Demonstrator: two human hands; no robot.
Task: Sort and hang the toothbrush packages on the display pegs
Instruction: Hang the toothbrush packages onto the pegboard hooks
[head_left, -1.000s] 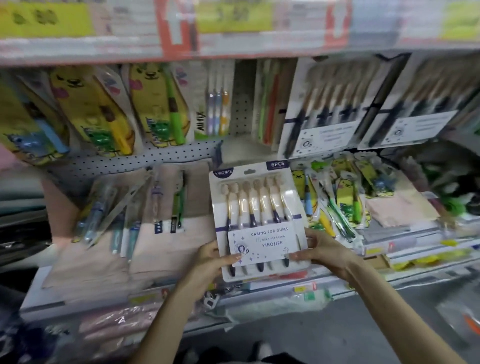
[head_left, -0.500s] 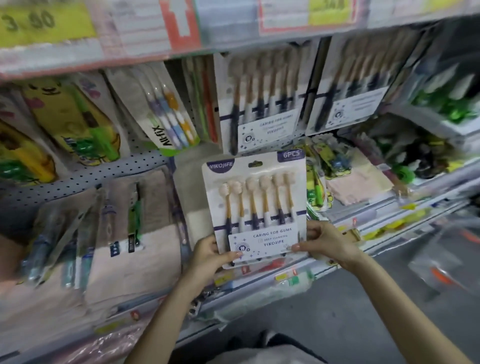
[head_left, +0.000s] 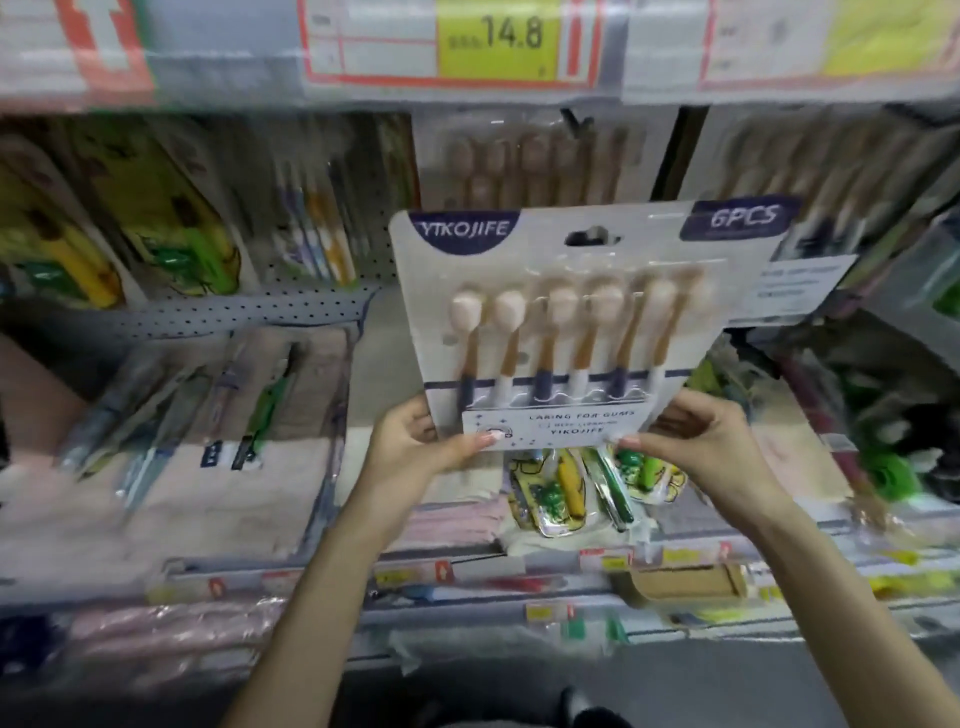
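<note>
A white six-piece toothbrush package (head_left: 571, 270) with navy corners and a hang hole at its top is held upright in front of the display. My left hand (head_left: 415, 441) grips its lower left corner and my right hand (head_left: 701, 441) pinches its lower right corner. Directly behind its top hangs a matching package (head_left: 519, 156) on a peg, and another of the same kind (head_left: 810, 218) hangs to the right. Yellow cartoon toothbrush packs (head_left: 566, 488) lie on the shelf below my hands.
Yellow cartoon packs (head_left: 156, 223) and slim multi-colour brush packs (head_left: 322, 228) hang at the left on the pegboard (head_left: 234, 312). Loose slim toothbrush packs (head_left: 171, 415) lie on pink cloths at the lower left. A yellow price label (head_left: 498, 47) sits on the shelf edge above.
Both hands have lifted the six-piece package from the lower shelf up towards the hanging matching packs. The view has shifted closer and upward.
</note>
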